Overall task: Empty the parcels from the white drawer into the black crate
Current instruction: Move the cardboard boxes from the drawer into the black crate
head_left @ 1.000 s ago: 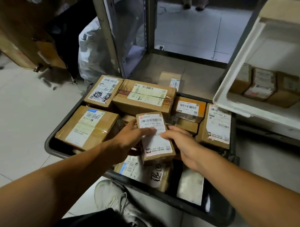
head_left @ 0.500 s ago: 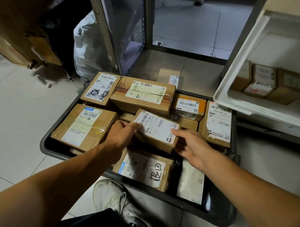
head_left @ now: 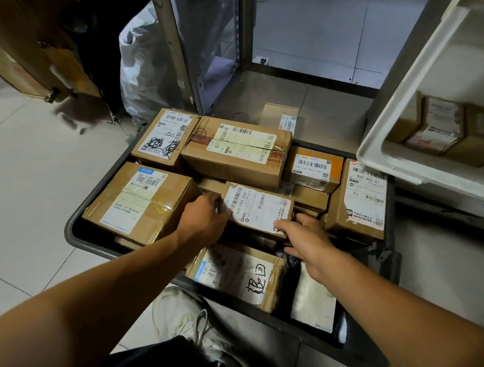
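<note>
Both hands are down in the crate point(head_left: 72, 230) on one small parcel point(head_left: 257, 209), which lies label-up in the middle of the load, its long axis running from near-left to far-right. The left hand point(head_left: 202, 220) sits at the parcel's left end with fingers curled against that edge; the right hand point(head_left: 303, 236) is at the near right corner, thumb on the label edge and the other fingers spread and fairly straight beside the box. I cannot tell how firmly either one clamps it, but the parcel looks seated among its neighbours, so I judge this to be the setting-down step rather than a lift

The drawer point(head_left: 399, 153) hangs open up and to the right of the crate, beyond the right hand, and brown parcels point(head_left: 436, 127) lie inside it against the near wall. They are well apart from both hands, but the right hand is clearly the nearer one and has the straighter path: up, over the drawer's white rim and in. The left would have to cross the whole crate, so the next fetch probably leads with the right
</note>
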A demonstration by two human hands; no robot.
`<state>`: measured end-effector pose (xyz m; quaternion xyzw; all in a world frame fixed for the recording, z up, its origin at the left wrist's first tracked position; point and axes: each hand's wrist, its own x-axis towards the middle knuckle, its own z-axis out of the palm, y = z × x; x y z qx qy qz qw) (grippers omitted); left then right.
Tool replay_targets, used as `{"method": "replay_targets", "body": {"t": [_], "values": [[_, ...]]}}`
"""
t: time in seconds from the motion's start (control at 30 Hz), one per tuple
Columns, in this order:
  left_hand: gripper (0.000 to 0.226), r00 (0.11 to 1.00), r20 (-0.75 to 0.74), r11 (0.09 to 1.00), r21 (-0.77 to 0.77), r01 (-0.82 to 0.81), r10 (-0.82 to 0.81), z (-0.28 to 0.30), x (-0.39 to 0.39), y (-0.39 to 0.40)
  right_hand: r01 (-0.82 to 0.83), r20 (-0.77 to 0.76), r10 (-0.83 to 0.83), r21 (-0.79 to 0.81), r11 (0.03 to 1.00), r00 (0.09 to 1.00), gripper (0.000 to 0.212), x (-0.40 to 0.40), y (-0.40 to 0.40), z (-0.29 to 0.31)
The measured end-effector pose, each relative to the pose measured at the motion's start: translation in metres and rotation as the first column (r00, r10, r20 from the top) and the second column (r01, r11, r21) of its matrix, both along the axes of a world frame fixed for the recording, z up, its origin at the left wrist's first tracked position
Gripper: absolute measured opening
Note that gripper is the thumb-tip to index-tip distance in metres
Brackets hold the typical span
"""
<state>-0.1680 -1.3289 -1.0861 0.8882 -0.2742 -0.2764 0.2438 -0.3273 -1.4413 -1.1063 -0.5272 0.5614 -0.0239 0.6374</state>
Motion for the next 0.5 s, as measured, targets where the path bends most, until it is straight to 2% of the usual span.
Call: {"method": "replay_targets", "body": {"t": [0.13,0.23,0.27,0.4,0.5], "values": [[0.014,1.0,0.001,1.0,0.009,0.013,-0.013,-0.001,0.0,-0.007,-0.025,-0.041,0.025,0.012,1.0,0.999,0.046,0.003,-0.001,-0.001],[0.012,0.999,0.019,0.999,-0.011,0.049,-0.048,0.004,-0.001,-0.012,-0.036,-0.06,0.035,-0.016,0.999,0.998,0.032,0.004,-0.001,0.002],[0.014,0.998,0.027,0.998,-0.023,0.055,-0.055,0.006,-0.002,-0.013,-0.043,-0.068,0.04,-0.038,0.998,0.997,0.034,0.003,-0.001,0.004],[0.034,0.99,0.072,0.993,-0.007,0.12,-0.119,0.021,-0.003,-0.016,-0.1,-0.118,0.085,-0.135,0.986,0.989,0.065,-0.005,-0.001,0.015],[0.038,0.968,0.152,0.979,0.041,0.197,-0.201,0.033,-0.008,-0.014,-0.242,-0.172,0.197,-0.304,0.921,0.965,0.056,-0.015,-0.005,0.028]]}}
